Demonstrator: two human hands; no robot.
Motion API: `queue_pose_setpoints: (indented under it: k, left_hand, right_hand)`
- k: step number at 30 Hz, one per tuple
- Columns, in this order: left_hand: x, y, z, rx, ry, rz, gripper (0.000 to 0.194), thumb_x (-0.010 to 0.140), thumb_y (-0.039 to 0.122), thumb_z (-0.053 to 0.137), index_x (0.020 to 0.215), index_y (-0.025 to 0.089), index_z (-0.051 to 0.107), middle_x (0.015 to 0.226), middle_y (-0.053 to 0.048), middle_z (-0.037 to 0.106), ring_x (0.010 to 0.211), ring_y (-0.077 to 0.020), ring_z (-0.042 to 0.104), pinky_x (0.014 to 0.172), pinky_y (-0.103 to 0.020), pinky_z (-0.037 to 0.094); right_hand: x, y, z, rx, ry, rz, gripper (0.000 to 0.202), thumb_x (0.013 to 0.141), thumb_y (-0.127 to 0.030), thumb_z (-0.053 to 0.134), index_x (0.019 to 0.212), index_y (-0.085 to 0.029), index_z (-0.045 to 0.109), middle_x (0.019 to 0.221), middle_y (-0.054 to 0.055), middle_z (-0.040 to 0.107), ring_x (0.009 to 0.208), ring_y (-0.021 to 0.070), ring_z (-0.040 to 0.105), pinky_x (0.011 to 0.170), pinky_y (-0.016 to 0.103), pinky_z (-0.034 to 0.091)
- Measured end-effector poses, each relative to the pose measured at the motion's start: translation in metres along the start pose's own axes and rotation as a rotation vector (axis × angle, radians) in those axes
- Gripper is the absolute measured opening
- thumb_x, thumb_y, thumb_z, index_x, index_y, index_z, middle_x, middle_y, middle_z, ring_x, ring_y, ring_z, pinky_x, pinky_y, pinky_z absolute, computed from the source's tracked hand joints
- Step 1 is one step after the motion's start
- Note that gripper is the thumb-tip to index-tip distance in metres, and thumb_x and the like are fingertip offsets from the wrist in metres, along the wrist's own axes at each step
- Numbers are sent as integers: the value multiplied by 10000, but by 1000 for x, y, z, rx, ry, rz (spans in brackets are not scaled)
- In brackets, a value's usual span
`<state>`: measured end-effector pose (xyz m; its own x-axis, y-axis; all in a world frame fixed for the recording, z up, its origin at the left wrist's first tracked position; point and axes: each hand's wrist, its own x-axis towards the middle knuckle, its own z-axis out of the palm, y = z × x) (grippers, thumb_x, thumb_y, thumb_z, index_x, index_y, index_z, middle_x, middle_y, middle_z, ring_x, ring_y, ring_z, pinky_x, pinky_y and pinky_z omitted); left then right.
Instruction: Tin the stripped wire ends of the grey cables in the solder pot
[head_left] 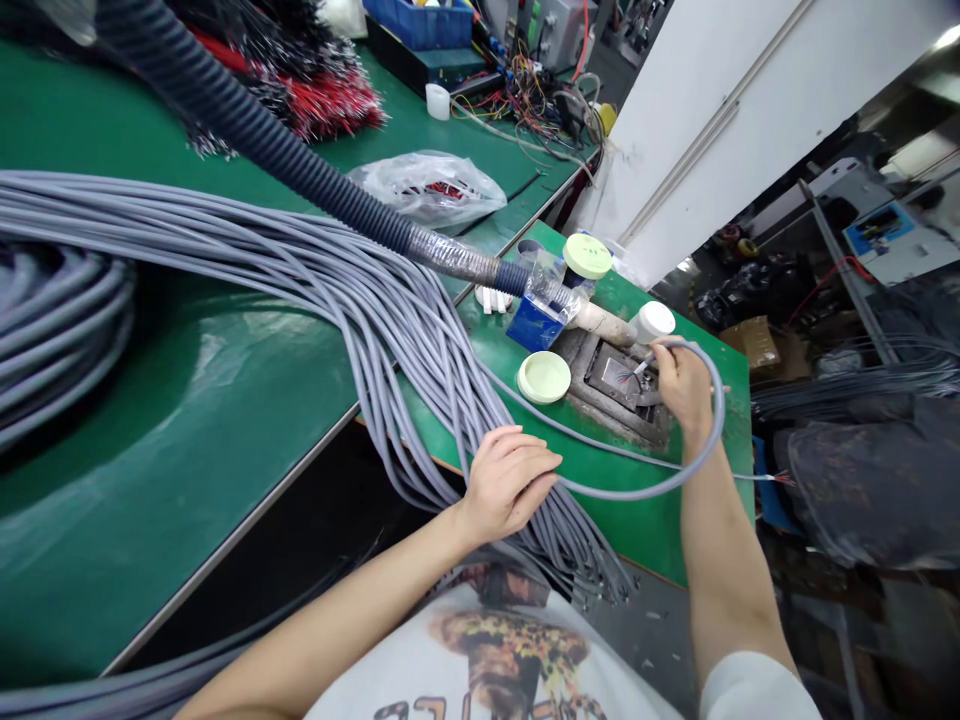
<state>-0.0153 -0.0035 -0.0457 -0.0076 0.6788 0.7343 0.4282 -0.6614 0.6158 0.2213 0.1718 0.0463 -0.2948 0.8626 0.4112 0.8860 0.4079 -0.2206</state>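
My left hand (508,482) lies on top of a thick bundle of grey cables (409,300), its fingers stretched over them. My right hand (684,385) pinches one grey cable (721,415) close to its stripped end, and this cable loops around past my wrist. Fine loose wires (628,376) fan out from that end over a shallow metal pot (606,372) that looks like a solder pot with a shiny surface. The dirty nozzle (604,325) of a ribbed hose hangs just behind the pot. Whether the wire tips touch the metal I cannot tell.
Near the pot stand a pale green lid-like dish (544,378), a white-lidded jar (654,320), a green-lidded jar (587,256) and a blue box (534,325). The ribbed hose (300,130) crosses overhead. Coiled cable (60,330) lies left; a plastic bag (431,188) sits behind.
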Motion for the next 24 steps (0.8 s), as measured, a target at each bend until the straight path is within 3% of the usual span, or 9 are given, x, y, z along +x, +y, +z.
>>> queue_pose_setpoints:
  k: [4,6,9,12,14,16,24]
  left_hand:
    - [3,4,-2,-88,-2,-58,165,829,157,592,981,193,645,835,-33,716,852,-176,639,908,-386,408]
    - [7,11,-3,-243,-19,-159,143,851,179,573,956,180,671,804,-50,710,799,-172,625,819,-352,439]
    - [15,25,-3,-592,-116,-437,254,908,303,513,883,142,708,774,-84,700,738,-171,602,714,-309,454]
    - [19,35,0,-904,-206,-775,447,895,488,491,804,115,720,712,-78,677,663,-156,577,653,-274,442]
    - [18,36,3,-1025,-194,-918,472,848,541,543,808,107,726,692,-63,662,628,-136,550,639,-253,426]
    - [15,35,5,-1086,-169,-977,439,807,531,607,822,110,732,724,-60,667,648,-129,545,669,-247,420]
    - [0,31,8,-1108,-192,-968,404,793,502,640,813,110,736,792,-78,684,726,-149,570,742,-262,428]
  right_hand:
    - [-39,-51,-41,121,85,-150,200,909,-279,456,997,-248,633,985,47,681,969,221,580,893,402,441]
    - [-63,-73,-53,189,111,-337,204,885,-238,508,1041,-294,627,997,24,697,964,215,594,915,429,451]
    - [-97,-95,-59,192,58,-635,304,840,-194,590,1112,-330,607,1077,-13,705,1012,204,594,950,457,448]
    - [-121,-104,-57,119,-60,-791,347,817,-163,623,1125,-323,611,1183,-26,667,1113,186,556,1003,450,418]
    - [-131,-104,-56,87,-127,-831,329,843,-156,574,1132,-307,617,1242,-19,633,1166,185,524,1033,453,391]
    - [-140,-101,-55,71,-179,-839,332,874,-149,500,1153,-286,618,1282,-9,605,1202,196,496,1046,460,373]
    - [-165,-89,-45,84,-231,-754,405,898,-160,436,1250,-311,569,1269,-10,615,1210,208,490,1047,469,367]
